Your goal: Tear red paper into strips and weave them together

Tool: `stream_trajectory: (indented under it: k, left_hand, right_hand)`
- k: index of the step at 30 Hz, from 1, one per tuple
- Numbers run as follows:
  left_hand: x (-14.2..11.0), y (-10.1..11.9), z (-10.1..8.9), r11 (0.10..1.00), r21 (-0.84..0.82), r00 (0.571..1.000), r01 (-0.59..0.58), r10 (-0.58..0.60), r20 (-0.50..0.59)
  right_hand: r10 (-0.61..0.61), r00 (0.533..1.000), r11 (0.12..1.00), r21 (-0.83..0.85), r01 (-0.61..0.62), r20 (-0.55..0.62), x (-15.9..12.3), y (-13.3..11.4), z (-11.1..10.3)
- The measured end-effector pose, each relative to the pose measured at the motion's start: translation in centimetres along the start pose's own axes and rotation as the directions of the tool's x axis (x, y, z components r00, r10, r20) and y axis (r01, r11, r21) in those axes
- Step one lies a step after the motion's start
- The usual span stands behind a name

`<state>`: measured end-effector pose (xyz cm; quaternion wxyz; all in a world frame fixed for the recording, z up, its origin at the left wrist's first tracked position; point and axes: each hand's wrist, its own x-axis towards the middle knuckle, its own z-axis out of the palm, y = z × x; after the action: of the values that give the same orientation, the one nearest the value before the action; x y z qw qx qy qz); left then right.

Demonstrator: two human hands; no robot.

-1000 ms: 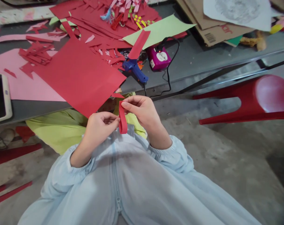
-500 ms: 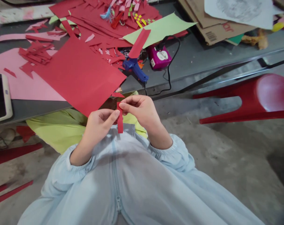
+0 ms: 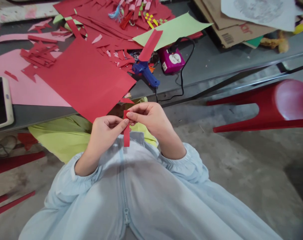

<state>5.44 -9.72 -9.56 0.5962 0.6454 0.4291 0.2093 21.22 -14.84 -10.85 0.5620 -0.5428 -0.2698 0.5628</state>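
Turned from an open loop a second ago, the red strip [image 3: 127, 137] now shows as a straight band, its lower end before the jacket [image 3: 146, 180]. Left hand [image 3: 104, 133] and right hand [image 3: 149, 117] both pinch it near its top. Beyond, a glue gun [image 3: 148, 75] lies near a red sheet [image 3: 89, 76].

The fingers [image 3: 123, 125] of the left hand [image 3: 101, 133] and right hand [image 3: 151, 118] hide part of the red strip [image 3: 126, 139]. The phone [image 3: 8, 100] is cut off at the left edge, the red stool [image 3: 268, 96] at the right. Far right, blur leaves the drawing on the white sheet [image 3: 260, 15] unreadable.
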Motion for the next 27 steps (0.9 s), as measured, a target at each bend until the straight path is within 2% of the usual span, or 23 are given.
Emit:
stream_trajectory:
  k: [6, 12, 19, 22, 27]
  left_hand:
    - [-0.2, 0.1, 0.1, 1.0, -0.009, 1.0, 0.025, -0.025, 0.009]
    - [0.0, -0.3, 0.0, 0.999, -0.022, 0.999, 0.043, -0.043, 0.021]
    - [-0.1, -0.7, 0.1, 0.988, -0.029, 0.982, 0.152, -0.148, 0.119]
    - [-0.3, -0.7, 0.4, 0.974, -0.078, 0.971, 0.214, -0.203, 0.129]
    - [-0.4, -0.9, 0.6, 0.963, -0.108, 0.964, 0.246, -0.231, 0.134]
  right_hand:
    - [0.014, 1.0, 1.0, 0.027, -0.014, -0.007, 0.0, -0.1, 0.2]
    - [-0.024, 0.999, 1.0, -0.006, 0.024, -0.029, 0.2, 0.1, 0.0]
    - [-0.097, 0.984, 0.995, -0.004, 0.098, -0.146, 1.1, 0.3, -0.3]
    - [-0.147, 0.969, 0.989, 0.002, 0.15, -0.196, 1.2, 0.3, -0.7]
    - [-0.203, 0.952, 0.978, -0.004, 0.207, -0.231, 1.4, 0.2, -1.2]
